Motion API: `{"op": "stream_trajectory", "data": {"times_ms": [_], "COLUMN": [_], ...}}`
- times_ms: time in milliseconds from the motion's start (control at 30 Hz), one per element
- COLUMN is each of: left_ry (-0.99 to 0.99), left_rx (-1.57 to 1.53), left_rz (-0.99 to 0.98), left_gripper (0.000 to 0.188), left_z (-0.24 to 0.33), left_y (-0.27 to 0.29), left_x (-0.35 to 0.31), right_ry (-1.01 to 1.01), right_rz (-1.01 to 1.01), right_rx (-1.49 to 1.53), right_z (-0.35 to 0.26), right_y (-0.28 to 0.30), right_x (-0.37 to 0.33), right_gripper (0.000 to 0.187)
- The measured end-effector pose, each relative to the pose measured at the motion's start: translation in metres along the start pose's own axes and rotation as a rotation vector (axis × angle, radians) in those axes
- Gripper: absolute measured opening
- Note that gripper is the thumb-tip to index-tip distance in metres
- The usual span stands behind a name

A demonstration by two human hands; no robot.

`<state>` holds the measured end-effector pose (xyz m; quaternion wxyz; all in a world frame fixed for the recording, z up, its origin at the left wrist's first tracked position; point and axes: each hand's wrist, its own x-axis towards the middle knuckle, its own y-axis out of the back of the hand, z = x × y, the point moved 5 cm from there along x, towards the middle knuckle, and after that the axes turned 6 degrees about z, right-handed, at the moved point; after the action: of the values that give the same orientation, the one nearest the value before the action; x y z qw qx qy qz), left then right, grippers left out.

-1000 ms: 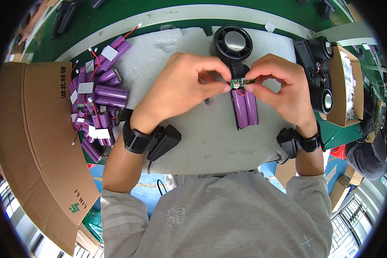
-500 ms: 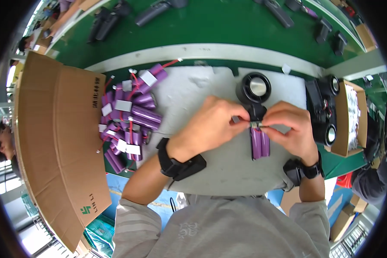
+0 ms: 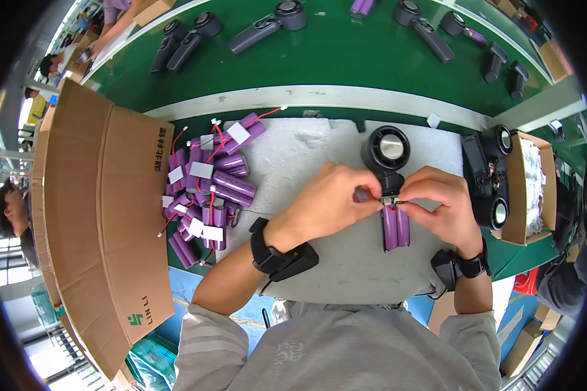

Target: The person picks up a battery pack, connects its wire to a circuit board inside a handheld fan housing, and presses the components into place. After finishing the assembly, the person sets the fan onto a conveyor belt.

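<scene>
A black round fan head with a silver centre lies on a pale foam sheet, its short neck toward me. Below the neck lies a purple two-cell battery pack. Between them sits a small light-coloured connector or circuit board; its exact kind is too small to tell. My left hand pinches at its left side with thumb and forefinger. From the other side, my right hand pinches at its right end. The fingertips of both hands nearly meet there and partly cover the part.
At left, several purple battery packs with red wires lie heaped beside a tall cardboard box. More black fan parts and a small open carton stand at right. Beyond a white rail, dark handheld fans lie on a green belt.
The whole view has shifted, so things sit lower and more of the green belt shows. Both hands keep their pinch at the small part, with only slight finger movement.
</scene>
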<state>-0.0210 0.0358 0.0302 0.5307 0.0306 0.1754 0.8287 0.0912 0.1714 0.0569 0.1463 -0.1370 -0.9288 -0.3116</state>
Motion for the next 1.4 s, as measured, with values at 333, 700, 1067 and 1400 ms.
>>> {"op": "stream_trajectory", "data": {"times_ms": [333,700,1067,1400], "left_ry": [0.046,-0.334,-0.371,-0.037], "left_rx": [0.019,0.258,0.279,-0.356], "left_rz": [0.091,0.109,0.090,0.056], "left_gripper": [0.011,0.012,0.010,0.017], "left_z": [-0.002,0.006,0.003,-0.018], "left_y": [0.003,0.004,0.005,-0.003], "left_x": [-0.007,-0.004,-0.004,0.002], "right_ry": [0.012,-0.042,-0.109,-0.081], "right_rz": [-0.041,-0.039,-0.014,-0.006], "right_rx": [0.034,0.030,0.047,-0.095], "right_z": [-0.005,0.001,0.002,0.001], "right_y": [-0.010,-0.006,-0.009,-0.010], "right_x": [0.003,0.005,0.003,0.000], "right_gripper": [0.029,0.028,0.022,0.025]}}
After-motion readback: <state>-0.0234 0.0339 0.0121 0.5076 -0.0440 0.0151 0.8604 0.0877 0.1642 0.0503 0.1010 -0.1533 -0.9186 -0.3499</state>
